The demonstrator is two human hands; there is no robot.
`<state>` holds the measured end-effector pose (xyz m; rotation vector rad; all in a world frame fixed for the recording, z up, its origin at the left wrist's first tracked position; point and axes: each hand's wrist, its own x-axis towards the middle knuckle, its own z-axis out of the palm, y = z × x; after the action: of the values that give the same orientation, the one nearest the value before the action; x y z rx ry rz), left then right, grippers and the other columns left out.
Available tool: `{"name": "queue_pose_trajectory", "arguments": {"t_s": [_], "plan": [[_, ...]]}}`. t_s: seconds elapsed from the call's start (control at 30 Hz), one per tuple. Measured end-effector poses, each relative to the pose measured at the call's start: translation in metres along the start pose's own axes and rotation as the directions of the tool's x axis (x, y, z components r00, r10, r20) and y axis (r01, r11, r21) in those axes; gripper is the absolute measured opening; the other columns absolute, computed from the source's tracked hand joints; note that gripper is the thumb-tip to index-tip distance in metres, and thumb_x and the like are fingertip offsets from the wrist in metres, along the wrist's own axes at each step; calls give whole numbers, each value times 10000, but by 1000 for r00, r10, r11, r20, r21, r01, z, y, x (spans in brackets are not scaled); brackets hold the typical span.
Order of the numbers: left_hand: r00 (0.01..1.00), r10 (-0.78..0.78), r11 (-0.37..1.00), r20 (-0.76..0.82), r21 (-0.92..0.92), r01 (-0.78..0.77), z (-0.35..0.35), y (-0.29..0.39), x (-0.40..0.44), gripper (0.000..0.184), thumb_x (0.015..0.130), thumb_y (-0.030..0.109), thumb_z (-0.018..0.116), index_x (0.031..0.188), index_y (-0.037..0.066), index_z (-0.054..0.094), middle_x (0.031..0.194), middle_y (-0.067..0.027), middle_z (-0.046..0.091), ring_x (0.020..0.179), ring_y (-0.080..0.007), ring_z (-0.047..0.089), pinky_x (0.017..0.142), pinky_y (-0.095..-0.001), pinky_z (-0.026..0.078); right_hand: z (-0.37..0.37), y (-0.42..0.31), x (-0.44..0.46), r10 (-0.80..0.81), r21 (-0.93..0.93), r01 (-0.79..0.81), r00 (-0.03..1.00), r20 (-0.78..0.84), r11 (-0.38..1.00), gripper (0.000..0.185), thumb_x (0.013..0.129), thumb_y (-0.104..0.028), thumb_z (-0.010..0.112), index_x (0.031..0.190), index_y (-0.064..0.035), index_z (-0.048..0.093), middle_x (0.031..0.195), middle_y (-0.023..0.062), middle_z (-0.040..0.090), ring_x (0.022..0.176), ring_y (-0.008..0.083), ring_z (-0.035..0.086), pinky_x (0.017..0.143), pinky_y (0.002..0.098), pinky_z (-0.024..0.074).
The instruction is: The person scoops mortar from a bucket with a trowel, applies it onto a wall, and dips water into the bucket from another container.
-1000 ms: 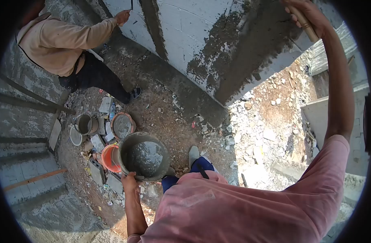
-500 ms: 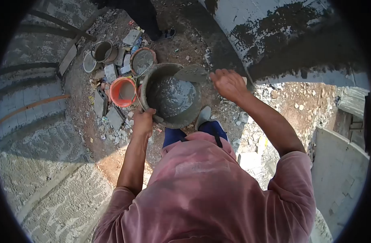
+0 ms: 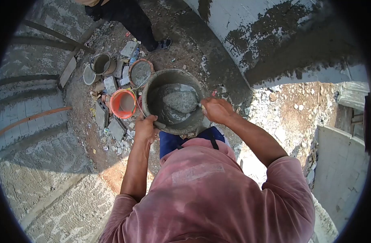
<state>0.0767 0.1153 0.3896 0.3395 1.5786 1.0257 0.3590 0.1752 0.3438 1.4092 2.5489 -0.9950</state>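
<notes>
A large grey bucket stands in front of my body with wet grey mortar inside. My left hand is closed on the bucket's near left rim. In my right hand, at the right side of the bucket, is the handle of a trowel. The trowel's blade reaches over the rim into the bucket and looks coated with mortar. How deep its edge sits in the mix is hard to tell.
Left of the bucket are an orange bucket, a round mortar-filled tub, a grey bucket and a white pail. Broken blocks litter the ground. Another person stands beyond. A partly plastered wall rises at upper right.
My right hand has moved left and down, bringing the trowel from above the bucket's right rim to inside the bucket. My left hand stays at the rim. More of the other person shows.
</notes>
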Motion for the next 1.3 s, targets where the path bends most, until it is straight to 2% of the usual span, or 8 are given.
{"name": "queue_pose_trajectory", "arguments": {"t_s": [0.23,0.37,0.5,0.63,0.83,0.9,0.97,1.3], "plan": [[998,-16,998,-54,58,19,-40,27,21,333,826,-21,542,1154,24,574,931,-96,650,706,-231,688,525,-365,614,-29,-2,43,-191,391,129,974,125,911,379,871,-286,707,1055,37,633,924,211,687,877,361,694,788,442,540],[998,19,990,-66,140,-9,-66,42,50,371,822,-25,524,1190,5,566,954,-114,654,713,-252,689,538,-370,620,-76,74,83,21,787,-484,856,516,382,332,888,-291,750,1052,-14,667,824,78,675,591,148,627,521,327,506],[998,5,978,-57,207,7,-94,50,86,419,807,-21,533,1226,-33,540,973,-141,668,739,-264,700,520,-368,609,-246,199,57,693,971,-72,712,-112,230,233,939,-235,696,1001,-30,605,755,55,607,537,128,571,411,290,475],[996,-15,956,-86,292,39,-107,73,107,331,818,7,537,1147,8,573,849,-95,642,561,-221,637,389,-338,517,-427,87,-58,638,714,-101,547,-542,693,247,955,-315,673,956,-77,605,772,14,611,558,61,569,439,209,468],[993,-80,942,-88,320,104,-108,92,152,279,824,7,563,1099,28,605,780,-67,625,531,-192,597,411,-328,497,-378,-3,-26,699,577,-469,662,-272,669,238,933,-264,628,783,-86,579,681,-4,564,575,88,554,490,257,424],[998,-33,964,-61,260,48,-102,89,167,223,832,84,618,1028,-12,577,731,-102,592,406,-216,538,323,-334,426,-320,-18,11,594,161,-572,762,-257,804,253,887,-248,643,942,-2,657,756,137,652,669,263,638,640,391,490],[999,1,979,-37,206,7,-97,82,185,244,834,14,580,1076,-20,579,898,-100,624,694,-249,668,512,-384,592,-252,-19,49,442,-77,-472,862,-248,878,272,888,-207,640,1091,-34,696,1004,239,704,986,432,661,848,491,518],[997,35,978,-68,206,-20,9,101,196,419,841,-14,560,1260,-8,553,970,-113,663,734,-217,670,608,-352,589,-57,54,253,-66,-327,4,982,-180,945,226,848,-171,662,1042,-54,660,978,203,679,925,369,690,797,468,556]]}}
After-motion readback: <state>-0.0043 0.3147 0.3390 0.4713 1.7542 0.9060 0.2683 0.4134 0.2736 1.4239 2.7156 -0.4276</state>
